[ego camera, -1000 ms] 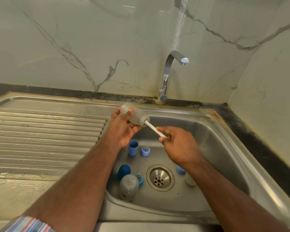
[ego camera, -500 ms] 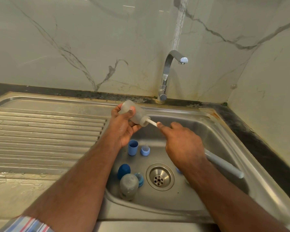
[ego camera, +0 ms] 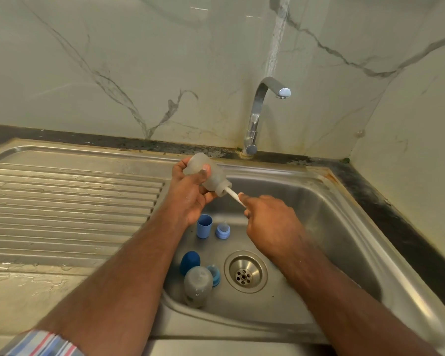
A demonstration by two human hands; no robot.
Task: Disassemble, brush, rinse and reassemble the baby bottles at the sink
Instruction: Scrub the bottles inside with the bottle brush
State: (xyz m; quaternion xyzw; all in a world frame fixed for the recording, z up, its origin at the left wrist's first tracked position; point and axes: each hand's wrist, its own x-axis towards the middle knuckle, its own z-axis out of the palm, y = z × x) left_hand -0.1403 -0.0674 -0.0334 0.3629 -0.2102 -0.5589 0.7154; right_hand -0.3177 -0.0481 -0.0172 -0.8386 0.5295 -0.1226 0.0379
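My left hand [ego camera: 190,194] grips a clear baby bottle [ego camera: 211,176] over the sink's back left corner, its mouth tilted down to the right. A white brush handle [ego camera: 234,197] sticks out of the bottle's mouth, and my right hand [ego camera: 270,222] holds that handle; the brush head is hidden inside the bottle. On the sink floor lie a second clear bottle [ego camera: 197,285], a dark blue cap [ego camera: 190,262], a light blue cap [ego camera: 204,226], a blue ring with teat [ego camera: 222,229] and another blue ring [ego camera: 214,274].
The steel sink basin [ego camera: 344,227] has a drain [ego camera: 245,272] in its middle. A chrome tap [ego camera: 257,116] stands behind it, with no water running. A ribbed draining board [ego camera: 67,209] lies to the left. Marble walls close the back and right.
My right hand has slid the brush handle in and out of the bottle's mouth; it now sits close to the mouth. The bottle has barely moved.
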